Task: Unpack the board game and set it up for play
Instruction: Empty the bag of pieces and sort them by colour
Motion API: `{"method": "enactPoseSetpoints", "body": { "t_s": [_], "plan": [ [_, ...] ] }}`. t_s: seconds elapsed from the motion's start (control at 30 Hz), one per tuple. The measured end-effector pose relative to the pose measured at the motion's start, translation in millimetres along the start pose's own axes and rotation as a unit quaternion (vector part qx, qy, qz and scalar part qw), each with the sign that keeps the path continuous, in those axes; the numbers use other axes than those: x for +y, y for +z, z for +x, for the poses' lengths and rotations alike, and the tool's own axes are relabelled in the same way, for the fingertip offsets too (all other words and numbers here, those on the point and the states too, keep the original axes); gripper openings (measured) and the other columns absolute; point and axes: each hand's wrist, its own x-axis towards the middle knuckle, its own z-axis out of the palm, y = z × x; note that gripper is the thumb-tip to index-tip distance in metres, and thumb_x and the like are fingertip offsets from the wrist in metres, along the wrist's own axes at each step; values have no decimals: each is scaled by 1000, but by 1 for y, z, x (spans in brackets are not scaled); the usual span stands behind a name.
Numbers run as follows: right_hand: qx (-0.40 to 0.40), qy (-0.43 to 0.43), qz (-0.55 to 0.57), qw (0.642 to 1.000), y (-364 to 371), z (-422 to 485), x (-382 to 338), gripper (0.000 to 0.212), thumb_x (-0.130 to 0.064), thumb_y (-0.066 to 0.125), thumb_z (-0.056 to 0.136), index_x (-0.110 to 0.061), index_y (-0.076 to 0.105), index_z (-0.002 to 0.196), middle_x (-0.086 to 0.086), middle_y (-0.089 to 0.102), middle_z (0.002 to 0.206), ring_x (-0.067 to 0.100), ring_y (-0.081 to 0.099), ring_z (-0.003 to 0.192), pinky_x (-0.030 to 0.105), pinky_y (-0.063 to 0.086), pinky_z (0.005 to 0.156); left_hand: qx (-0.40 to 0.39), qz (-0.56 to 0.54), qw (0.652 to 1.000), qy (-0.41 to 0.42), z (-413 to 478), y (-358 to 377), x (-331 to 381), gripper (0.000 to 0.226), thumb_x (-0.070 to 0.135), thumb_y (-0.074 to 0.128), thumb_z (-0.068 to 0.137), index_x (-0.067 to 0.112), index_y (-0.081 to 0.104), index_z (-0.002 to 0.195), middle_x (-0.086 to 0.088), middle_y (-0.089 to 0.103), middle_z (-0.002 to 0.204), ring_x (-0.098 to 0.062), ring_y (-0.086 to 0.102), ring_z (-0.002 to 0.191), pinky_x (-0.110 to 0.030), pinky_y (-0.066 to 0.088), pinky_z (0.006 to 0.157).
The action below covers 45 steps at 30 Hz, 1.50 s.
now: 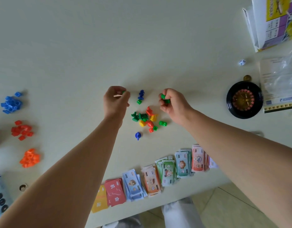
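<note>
Sorting the green pieces out of the mixed pile

Both my hands are over the middle of the pale cream table (76,46), one on either side of the loose pile of green, red, yellow and blue plastic tokens (145,118). My left hand (116,100) is curled, with thumb and forefinger pinching one small green plastic piece (123,92). My right hand (170,104) is closed in a loose fist around a few green plastic houses (163,96), gathered so I need not set each down singly. Other green ones lie in the pile, so I judge this colour only part done.

Far to my left sit the heap of blue plastic houses (11,104), the heap of red plastic houses (22,130) and the heap of orange plastic houses (30,157). They are kept well apart so the colours cannot mix, and green will want its own spot.

Along the near edge the coloured paper banknotes (166,171) lie fanned by kind beside the red and yellow cards (115,192), handy for dealing. To my right are the black roulette wheel (244,99) and the white die (242,62). The folded printed game board (276,18) at the far right corner is not yet opened
</note>
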Motion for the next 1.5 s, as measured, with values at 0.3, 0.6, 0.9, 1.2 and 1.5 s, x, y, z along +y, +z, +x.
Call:
{"method": "enactPoseSetpoints", "body": {
  "t_s": [0.3,0.6,0.9,1.2,1.5],
  "plan": [
    [-25,8,2,1000,1,-5,8,21,-6,26,79,-15,39,66,5,48,58,16,34,45,22,20,45,-25,-269,946,-176,-7,-13,3,25,3,28,80,14,43,65,-4,49,64,-18,44,55,-21,35,49],
    [21,-195,-358,913,11,0,18,11,-10,52,85,-15,58,78,-6,47,54,7,42,47,23,33,49,26,231,971,58,6,-13,-4,13,23,56,88,18,52,100,3,54,67,-19,52,64,-27,36,57],
    [-3,-376,-696,612,36,7,31,21,-15,53,87,-21,57,107,1,66,84,27,61,76,31,44,62,-21,451,886,108,32,5,9,17,19,42,99,8,39,112,-10,52,84,-32,45,77,-37,34,65],
    [-39,-312,-542,779,26,6,27,13,-26,52,84,-16,59,84,-1,56,63,23,54,61,31,41,59,-76,129,989,6,21,-4,8,25,18,34,88,10,53,74,-5,51,68,-21,42,61,-29,31,56],
    [-19,-52,-237,970,-16,-20,8,33,-4,34,82,-4,54,56,12,57,53,18,43,43,23,27,45,-145,-69,976,-145,-36,3,8,29,8,34,83,10,52,61,-4,50,53,-17,36,47,-22,25,47]
  ]
}}
